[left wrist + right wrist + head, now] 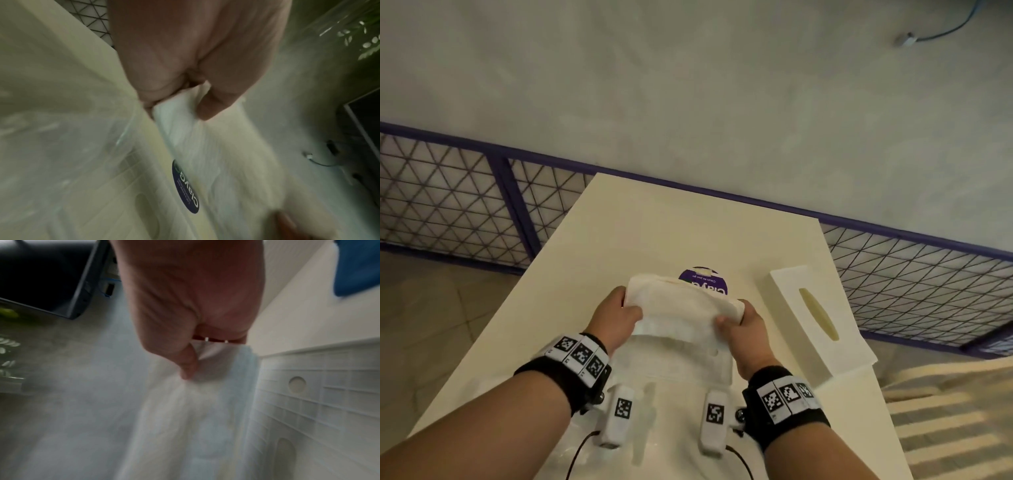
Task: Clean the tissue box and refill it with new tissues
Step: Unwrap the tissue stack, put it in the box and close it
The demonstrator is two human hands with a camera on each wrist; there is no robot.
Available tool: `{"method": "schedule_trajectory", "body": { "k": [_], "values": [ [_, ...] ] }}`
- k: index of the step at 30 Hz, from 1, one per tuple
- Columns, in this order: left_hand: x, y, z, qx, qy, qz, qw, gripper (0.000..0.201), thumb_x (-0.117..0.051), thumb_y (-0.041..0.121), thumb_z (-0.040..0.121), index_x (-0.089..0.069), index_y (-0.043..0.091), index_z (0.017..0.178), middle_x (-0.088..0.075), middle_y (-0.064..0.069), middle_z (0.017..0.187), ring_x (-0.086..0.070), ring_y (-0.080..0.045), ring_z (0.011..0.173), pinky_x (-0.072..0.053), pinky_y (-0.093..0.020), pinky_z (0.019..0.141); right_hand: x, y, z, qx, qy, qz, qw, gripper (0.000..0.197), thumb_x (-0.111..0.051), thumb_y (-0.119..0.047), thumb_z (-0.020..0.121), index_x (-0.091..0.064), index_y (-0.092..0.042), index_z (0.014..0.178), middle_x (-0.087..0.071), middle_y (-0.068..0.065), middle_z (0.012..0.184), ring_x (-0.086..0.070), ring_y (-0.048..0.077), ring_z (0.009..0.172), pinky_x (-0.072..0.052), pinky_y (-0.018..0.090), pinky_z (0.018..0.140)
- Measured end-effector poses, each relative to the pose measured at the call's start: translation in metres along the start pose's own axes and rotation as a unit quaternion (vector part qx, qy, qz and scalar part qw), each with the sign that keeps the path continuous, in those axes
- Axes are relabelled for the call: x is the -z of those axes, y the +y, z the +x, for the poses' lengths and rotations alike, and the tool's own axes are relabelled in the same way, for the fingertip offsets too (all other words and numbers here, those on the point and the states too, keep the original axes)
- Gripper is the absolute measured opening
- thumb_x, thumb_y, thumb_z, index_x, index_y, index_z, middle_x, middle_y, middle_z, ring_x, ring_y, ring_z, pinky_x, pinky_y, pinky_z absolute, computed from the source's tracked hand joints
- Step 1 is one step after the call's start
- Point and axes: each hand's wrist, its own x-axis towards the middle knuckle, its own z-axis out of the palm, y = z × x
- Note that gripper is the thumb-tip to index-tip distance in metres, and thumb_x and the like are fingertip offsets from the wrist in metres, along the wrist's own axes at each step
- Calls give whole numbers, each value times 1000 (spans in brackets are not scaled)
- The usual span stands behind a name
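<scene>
A thick stack of white tissues [681, 308] hangs just above the table [654, 222], held at both ends. My left hand [628, 305] pinches its left end, thumb on top, and my right hand [736, 313] pinches the right end. Below the stack, toward me, lies the white ribbed base of the tissue box [688, 363]. The white box cover [787, 294] with its oval slot lies to the right. The left wrist view shows the left hand [174, 105] on the tissues [216, 154]; the right wrist view shows the right hand [191, 356] on the tissues [195, 418] beside the base [318, 402].
A round purple label [705, 279] shows just behind the stack, also the label [187, 186] in the left wrist view. A purple-framed mesh fence [448, 198] runs behind the table. A striped surface [945, 411] lies to the right. A cable [941, 32] lies on the floor.
</scene>
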Motion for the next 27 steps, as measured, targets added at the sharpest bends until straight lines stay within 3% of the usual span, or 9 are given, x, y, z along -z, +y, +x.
{"method": "schedule_trajectory", "body": {
  "k": [2,3,5,8,12,16,18,22,27],
  "values": [
    [-2,2,-3,-44,21,-25,998,31,-52,-3,83,-52,19,104,-61,-6,99,-56,-22,86,-45,-28,68,0,-4,-1,45,23,13,999,22,-60,3,83,-59,-14,96,-63,7,85,-57,20,72,-51,19,51],
    [-2,2,-3,-66,24,-41,997,31,-51,-6,82,-53,19,99,-61,-5,92,-55,-19,79,-43,-26,64,1,-7,-2,67,29,26,997,21,-60,4,83,-59,-11,97,-62,6,83,-54,15,69,-47,15,49],
    [-1,0,-2,-78,20,-59,995,30,-48,-11,79,-54,18,89,-56,-5,78,-47,-19,67,-38,-25,58,4,-4,-2,97,26,44,994,18,-63,4,83,-59,-10,95,-63,1,82,-54,7,67,-45,13,55],
    [-3,-13,3,-55,8,-37,998,30,-47,-14,77,-53,14,85,-52,-7,74,-45,-21,68,-37,-26,59,3,15,-3,72,3,35,997,22,-62,6,81,-58,-14,88,-61,-2,78,-53,1,63,-44,14,59],
    [-10,-35,6,-11,-20,43,999,32,-49,-13,76,-52,15,91,-52,-6,78,-49,-24,73,-38,-28,62,-4,50,-4,15,-21,-47,999,35,-59,8,78,-56,-25,89,-63,-6,90,-56,14,83,-45,14,69],
    [-12,-43,10,14,-19,48,999,30,-53,-6,82,-47,16,102,-55,-4,89,-53,-24,85,-42,-31,75,-5,58,1,-20,-10,-73,997,34,-59,-2,83,-51,-32,98,-62,-5,91,-57,16,84,-46,24,72],
    [-11,-41,14,8,-23,63,998,31,-58,4,87,-45,17,111,-58,-3,100,-57,-25,95,-44,-31,82,-4,53,5,-23,-5,-73,997,30,-58,-8,87,-50,-28,108,-63,-6,93,-60,17,86,-49,29,77],
    [-8,-35,23,9,7,64,998,36,-64,15,87,-47,15,119,-61,-4,105,-60,-23,90,-45,-30,77,-3,48,13,-64,17,-59,996,43,-60,-13,87,-45,-17,127,-66,-1,94,-66,23,87,-56,40,83],
    [-11,-43,24,31,9,133,991,42,-64,16,86,-48,13,125,-64,-8,116,-59,-23,92,-46,-31,83,-5,52,11,-117,-7,-113,987,55,-59,-16,88,-36,-16,138,-65,8,110,-62,22,88,-49,30,75]
  ]
}}
